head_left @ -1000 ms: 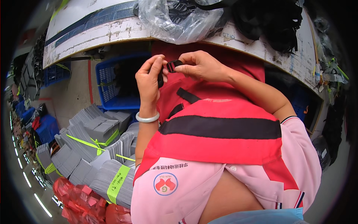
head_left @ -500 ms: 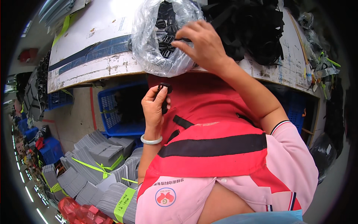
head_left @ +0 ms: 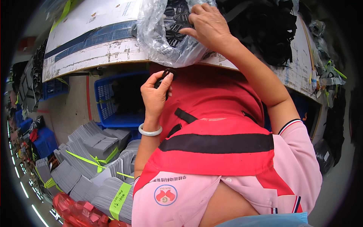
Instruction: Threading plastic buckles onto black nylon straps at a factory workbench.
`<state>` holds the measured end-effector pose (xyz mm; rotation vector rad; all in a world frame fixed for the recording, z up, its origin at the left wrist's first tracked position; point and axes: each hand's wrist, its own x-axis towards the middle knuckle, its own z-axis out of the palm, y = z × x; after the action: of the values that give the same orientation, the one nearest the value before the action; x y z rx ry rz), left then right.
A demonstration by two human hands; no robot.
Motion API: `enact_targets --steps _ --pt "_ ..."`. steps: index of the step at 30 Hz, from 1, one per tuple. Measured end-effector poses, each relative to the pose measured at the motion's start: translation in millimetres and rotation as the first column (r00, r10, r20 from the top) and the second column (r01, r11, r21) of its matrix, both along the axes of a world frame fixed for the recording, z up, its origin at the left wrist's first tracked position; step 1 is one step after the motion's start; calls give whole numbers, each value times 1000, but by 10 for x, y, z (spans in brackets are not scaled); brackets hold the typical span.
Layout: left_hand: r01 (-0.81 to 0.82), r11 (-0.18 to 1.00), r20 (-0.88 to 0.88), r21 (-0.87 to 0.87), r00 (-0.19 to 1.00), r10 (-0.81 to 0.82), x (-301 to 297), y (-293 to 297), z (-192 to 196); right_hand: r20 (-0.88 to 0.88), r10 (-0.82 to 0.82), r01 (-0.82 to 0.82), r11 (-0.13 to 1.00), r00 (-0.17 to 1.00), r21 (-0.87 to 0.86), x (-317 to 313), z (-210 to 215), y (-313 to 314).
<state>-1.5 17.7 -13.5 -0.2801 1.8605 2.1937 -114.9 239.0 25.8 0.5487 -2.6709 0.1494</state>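
My left hand (head_left: 154,94) is closed around a small black plastic buckle (head_left: 169,72), held between thumb and fingers just below the table edge. Part of it is hidden by the fingers. A white bangle (head_left: 150,131) circles the left wrist. My right hand (head_left: 210,25) is over the right side of a clear plastic bag (head_left: 157,51). Its thumb stands apart from the bent fingers, and nothing shows between them. Inside the bag's open mouth lie several black plastic buckles (head_left: 174,28).
The white, worn table (head_left: 94,62) carries a heap of black straps (head_left: 264,34) at right. Below it, to the left, stand a blue crate (head_left: 107,98) and stacks of grey sheets (head_left: 81,178) tied with yellow-green bands. A red faceted bag (head_left: 79,212) sits at lower left.
The view has shifted, so table and bag sit higher in the picture. My right hand has moved up over the bag, its thumb and fingers spread wider. My left hand keeps the buckle, now tilted differently.
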Motion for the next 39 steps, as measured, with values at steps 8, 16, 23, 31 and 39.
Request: enact_targets --steps 8,16,23,31,39 --pt "-38 999 -18 -11 999 38 -5 -29 -26 333 278 -77 858 901 -508 486 289 -136" --pt "-28 996 -182 -85 983 12 -12 40 -86 750 595 722 380 288 -578 988 145 -271" --pt "-126 884 -559 -450 811 -169 -28 83 -51 681 664 766 250 309 -592 1017 0 -334" --pt "-105 928 -491 -358 866 -92 32 103 -60 526 721 777 -27 451 -629 1110 -127 -429" --pt "-143 839 -633 -525 724 -272 28 63 -117 490 749 754 -19 446 -657 1032 -258 -400"
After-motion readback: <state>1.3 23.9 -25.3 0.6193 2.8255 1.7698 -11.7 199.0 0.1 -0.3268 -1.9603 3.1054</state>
